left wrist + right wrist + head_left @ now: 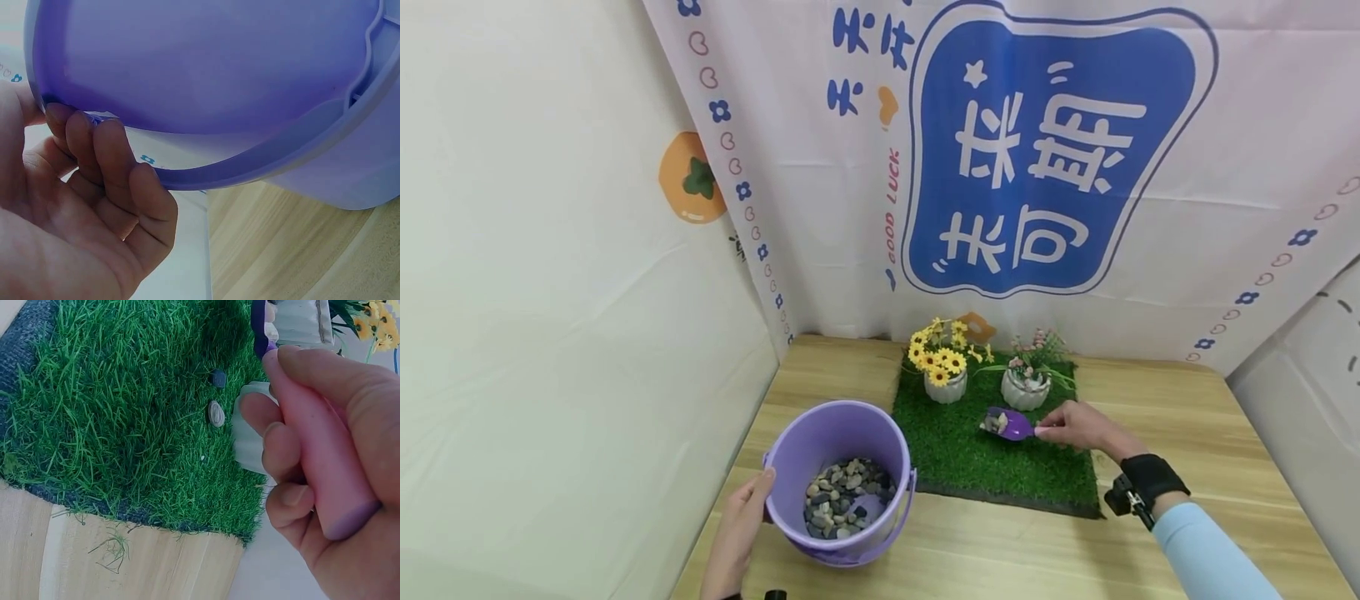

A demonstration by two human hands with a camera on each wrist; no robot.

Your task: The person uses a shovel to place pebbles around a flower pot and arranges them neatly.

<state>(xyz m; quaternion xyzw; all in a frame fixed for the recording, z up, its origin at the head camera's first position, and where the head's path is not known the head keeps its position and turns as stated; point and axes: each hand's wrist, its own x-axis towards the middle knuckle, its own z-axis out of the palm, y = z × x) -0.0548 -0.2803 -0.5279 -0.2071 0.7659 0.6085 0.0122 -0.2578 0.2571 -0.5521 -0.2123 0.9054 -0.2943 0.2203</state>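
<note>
A purple bucket [820, 437] stands on the table with many grey and tan pebbles [835, 492] at its bottom. My left hand [741, 521] grips its left rim; in the left wrist view the fingers [112, 150] curl at the rim's edge. My right hand [1082, 427] holds a small shovel, its fingers wrapped around the pink handle [322, 450]. Several pebbles [996, 422] lie in the purple shovel blade [1018, 427], which is over the artificial turf [970, 467], just in front of a white pot [1024, 390] of pink flowers.
Yellow flowers [940, 358] in another white pot [946, 390] stand at the turf's back left. A pale pebble [216, 414] and a dark one [217, 378] lie on the turf. Behind the wooden table [985, 542] hangs a printed cloth [842, 217]; a white wall [550, 333] rises at left.
</note>
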